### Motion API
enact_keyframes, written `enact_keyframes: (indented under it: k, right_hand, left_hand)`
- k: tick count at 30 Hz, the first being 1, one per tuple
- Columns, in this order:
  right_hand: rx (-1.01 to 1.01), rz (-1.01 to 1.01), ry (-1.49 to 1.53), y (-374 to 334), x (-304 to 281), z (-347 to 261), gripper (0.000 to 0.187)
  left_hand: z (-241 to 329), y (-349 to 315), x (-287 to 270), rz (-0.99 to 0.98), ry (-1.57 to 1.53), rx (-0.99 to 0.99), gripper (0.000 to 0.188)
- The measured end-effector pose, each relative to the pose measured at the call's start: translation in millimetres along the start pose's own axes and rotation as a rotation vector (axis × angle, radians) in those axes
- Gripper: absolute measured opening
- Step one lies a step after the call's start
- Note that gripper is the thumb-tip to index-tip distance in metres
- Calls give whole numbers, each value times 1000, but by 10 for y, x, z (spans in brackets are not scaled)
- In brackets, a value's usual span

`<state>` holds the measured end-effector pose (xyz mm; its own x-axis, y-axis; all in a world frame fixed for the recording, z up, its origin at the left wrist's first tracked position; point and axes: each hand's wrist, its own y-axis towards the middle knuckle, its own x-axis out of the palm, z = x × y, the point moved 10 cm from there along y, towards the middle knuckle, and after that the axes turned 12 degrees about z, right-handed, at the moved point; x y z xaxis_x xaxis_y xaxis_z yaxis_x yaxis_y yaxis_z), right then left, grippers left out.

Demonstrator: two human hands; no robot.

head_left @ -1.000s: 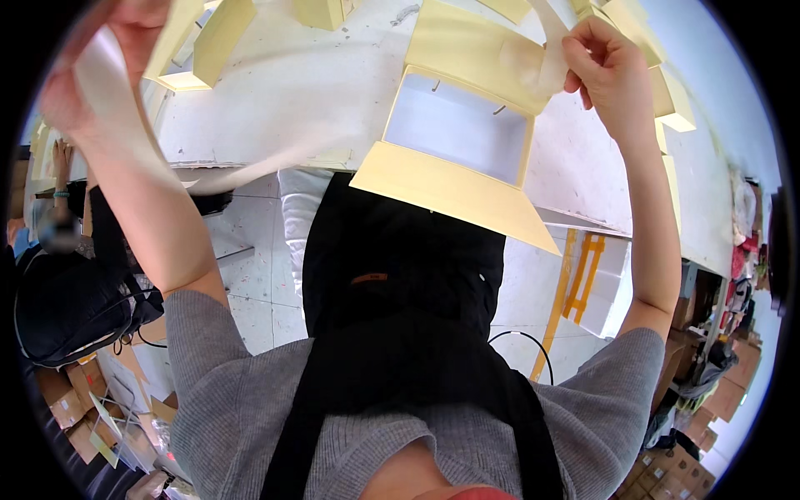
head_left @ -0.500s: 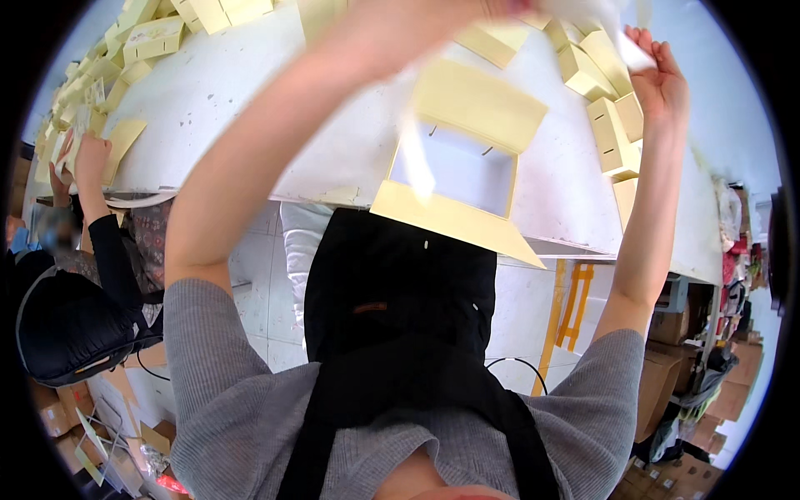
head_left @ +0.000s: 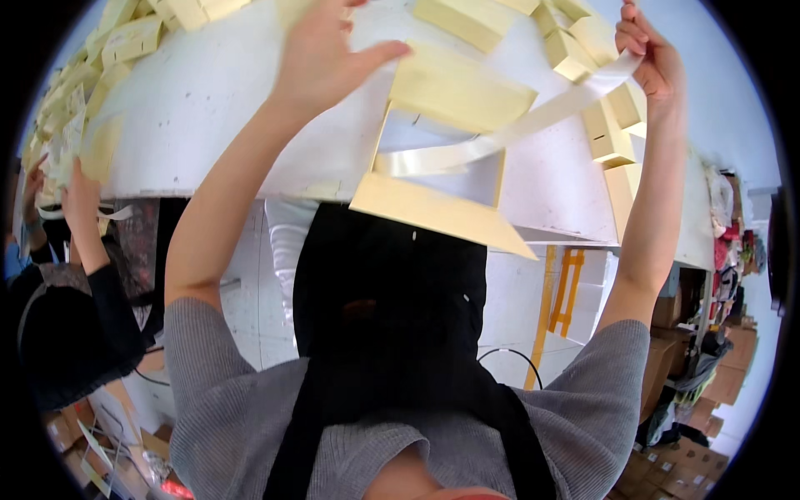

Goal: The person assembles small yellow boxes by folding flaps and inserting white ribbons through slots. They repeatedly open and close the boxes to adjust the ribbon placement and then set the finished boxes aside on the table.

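Note:
A pale yellow box [head_left: 442,218] lies open on the white table in front of me, its flaps folded out to the far and near sides. Its inside is pale, with slits in the far wall. My right hand [head_left: 650,58], raised at the far right, pinches one end of a white satin ribbon [head_left: 542,119]. From there the ribbon sags leftward across the box, its other end hanging loose over the opening. My left hand [head_left: 321,62] is above the table, left of the box, thumb stretched out and holding nothing; some fingertips are cut off by the upper edge.
More yellow boxes [head_left: 612,137] line the table's right side, and others [head_left: 462,22] stand at the far side. At the far left, a co-worker's hands [head_left: 79,196] handle a pale piece beside a heap of boxes [head_left: 133,40]. Cardboard cartons [head_left: 679,479] are stacked at lower right.
My left hand has come back leftward and opened. The ribbon, blurred near my hands before, now stretches from my right hand down across the box.

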<state>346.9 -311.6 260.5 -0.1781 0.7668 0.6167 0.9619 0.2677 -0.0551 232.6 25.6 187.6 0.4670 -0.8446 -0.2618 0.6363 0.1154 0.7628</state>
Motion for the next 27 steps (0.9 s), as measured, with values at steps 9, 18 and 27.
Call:
enact_keyframes:
  k: [9,18,27]
  right_hand:
    - [-191,-250,-1376,-614,1328,1779,8]
    - [-435,-394,-1918,-705,981,2637,16]
    - [-558,-168,-1921,-652,858,2588,16]
  left_hand:
    - [104,-1125,-373,183,167,-307,31]
    - [-186,-1838,-571,420,-483,-757,19]
    - [-276,-1939,-538,500,-621,-836,27]
